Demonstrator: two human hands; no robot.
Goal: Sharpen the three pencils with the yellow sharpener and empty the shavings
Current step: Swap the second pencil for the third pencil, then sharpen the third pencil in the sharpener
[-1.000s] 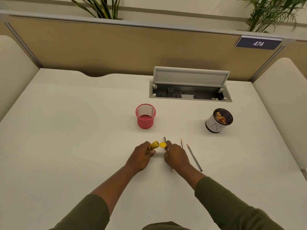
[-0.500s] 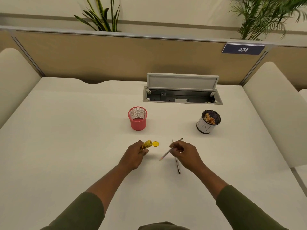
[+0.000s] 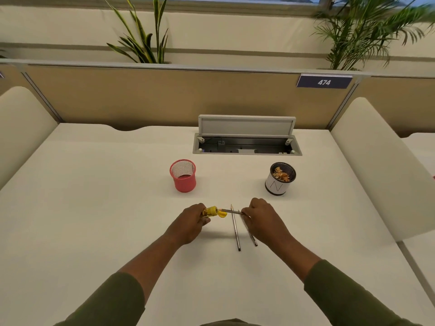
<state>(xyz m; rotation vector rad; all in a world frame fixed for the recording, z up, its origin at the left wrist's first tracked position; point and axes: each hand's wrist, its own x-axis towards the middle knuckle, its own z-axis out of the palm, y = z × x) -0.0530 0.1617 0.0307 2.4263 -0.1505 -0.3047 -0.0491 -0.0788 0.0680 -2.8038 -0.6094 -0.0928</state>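
Note:
My left hand (image 3: 188, 223) grips the yellow sharpener (image 3: 210, 212), whose round lid (image 3: 222, 214) hangs open to the right. My right hand (image 3: 262, 220) pinches a pencil (image 3: 231, 211) held level, its tip in the sharpener's mouth. Two other pencils lie on the white desk: one (image 3: 235, 231) just left of my right hand, one (image 3: 250, 234) partly hidden under it. A white and black cup (image 3: 277, 184) holding orange-brown shavings stands at the back right.
A pink mesh cup (image 3: 183, 176) stands behind my left hand. An open cable tray (image 3: 246, 147) with a raised lid is set into the desk further back. A tan partition, cream side panels and plants bound the desk (image 3: 94, 208).
My right hand picked one pencil up from the desk, turned it level and brought its tip into the sharpener. My left hand kept hold of the sharpener with its lid open.

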